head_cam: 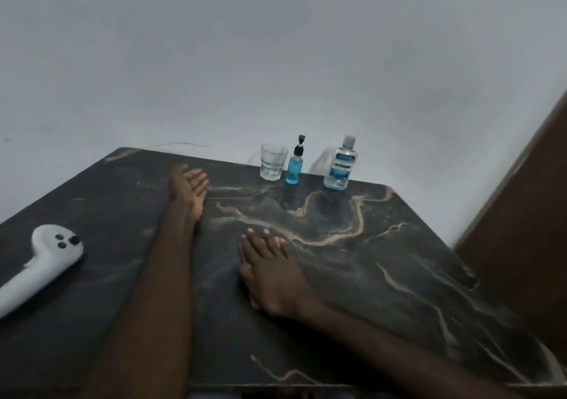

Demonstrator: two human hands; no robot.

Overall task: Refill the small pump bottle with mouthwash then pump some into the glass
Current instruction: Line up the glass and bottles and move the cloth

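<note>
I log left hand [190, 188] open, palm upturned, right hand [270, 272] flat on dark marble table [399, 260]; both empty. Far edge: clear glass tumbler [273, 165], small blue-filled pump bottle [294, 172], clear mouthwash bottle [339, 168], seemingly staged for refilling.

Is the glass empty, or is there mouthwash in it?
Empty: the glass stands upright and looks clear throughout, with none of the blue liquid seen in the pump bottle beside it.

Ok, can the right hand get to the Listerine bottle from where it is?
Probably yes: the right hand lies flat and empty, with only bare table between it and the Listerine bottle.
</note>
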